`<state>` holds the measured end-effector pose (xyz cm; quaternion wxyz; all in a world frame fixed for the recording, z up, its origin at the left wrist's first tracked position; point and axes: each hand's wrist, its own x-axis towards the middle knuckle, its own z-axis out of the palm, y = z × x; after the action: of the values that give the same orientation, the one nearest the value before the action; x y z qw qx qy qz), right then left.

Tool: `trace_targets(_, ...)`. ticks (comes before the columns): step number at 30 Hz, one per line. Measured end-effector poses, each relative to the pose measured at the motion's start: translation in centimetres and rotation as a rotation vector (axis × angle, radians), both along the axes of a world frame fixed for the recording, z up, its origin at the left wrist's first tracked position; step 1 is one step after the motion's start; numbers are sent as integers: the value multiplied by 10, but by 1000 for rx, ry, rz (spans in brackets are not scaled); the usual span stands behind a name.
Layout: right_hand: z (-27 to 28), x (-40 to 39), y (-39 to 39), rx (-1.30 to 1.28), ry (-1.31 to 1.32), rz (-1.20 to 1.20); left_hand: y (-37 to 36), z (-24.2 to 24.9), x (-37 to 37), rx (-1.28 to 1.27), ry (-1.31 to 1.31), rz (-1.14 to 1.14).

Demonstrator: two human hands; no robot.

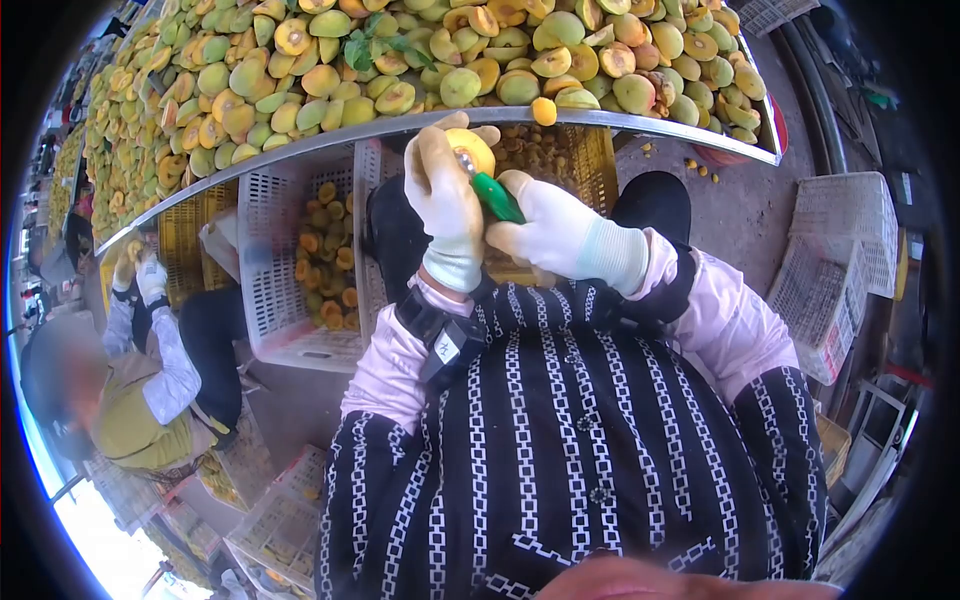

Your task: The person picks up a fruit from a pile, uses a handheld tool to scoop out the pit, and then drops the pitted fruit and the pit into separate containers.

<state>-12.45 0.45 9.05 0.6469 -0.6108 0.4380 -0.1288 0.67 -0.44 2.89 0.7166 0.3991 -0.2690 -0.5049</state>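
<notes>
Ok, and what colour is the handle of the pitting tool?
Bright green; it shows in the head view, held in the right hand.

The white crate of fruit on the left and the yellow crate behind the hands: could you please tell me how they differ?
The white crate holds orange and green fruit pieces; the yellow crate holds smaller brown lumps. The white crate stands further left; the yellow crate is behind the left hand and right hand, which partly hide it. Both have openwork sides.
</notes>
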Motion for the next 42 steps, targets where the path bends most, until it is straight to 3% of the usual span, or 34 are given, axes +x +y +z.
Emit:
trace_targets(1, 6, 0, -2, 268, -146, -14, 1, 1, 1, -4, -68, 19)
trace_targets(4, 15, -7, -9, 490, -375, 28, 1, 4, 11, -148, -147, -87)
trace_targets(5, 15, -8, -10, 492, -376, 31, 2, 7, 11, -146, -148, -83)
trace_targets(7, 12, -12, -14, 730, -557, 34, 5, 15, 12, -66, -44, -153)
trace_targets(13, -45, -21, -3, 929, -967, -3, -2, -10, -4, 129, 178, -219)
trace_targets(16, -45, -34, -3, 814, -777, -84, -1, -15, -19, 199, 204, -248)
trace_targets(17, -45, -44, 0, 745, -834, 5, -5, -20, -16, 201, 204, -252)
trace_targets(19, -27, -61, 4, 685, -799, -5, -12, -41, -1, 298, 482, -125)
trace_targets(21, -29, -66, 0, 493, -562, -230, -8, -38, 7, 252, 396, -295)
trace_targets(23, -29, -66, -8, 239, 41, -302, 0, -31, 5, 158, 395, -418)
trace_targets(24, -35, -65, -4, 240, 38, -310, 2, -28, 4, 160, 393, -425)
trace_targets(26, -47, -59, 9, -862, 355, -185, 4, -23, 2, 146, 299, -407)
trace_targets(31, -27, -49, 13, -475, 186, -128, 12, -12, 8, 172, 301, -422)
trace_targets(34, -19, -38, 19, -437, 173, -80, 22, 5, 3, 226, 20, -345)
trace_targets(39, -18, -29, 26, -383, 188, -74, 23, 1, 0, 111, -29, -325)
trace_targets(42, -22, -32, 30, -551, 201, -18, 24, 3, 3, 162, 35, -381)
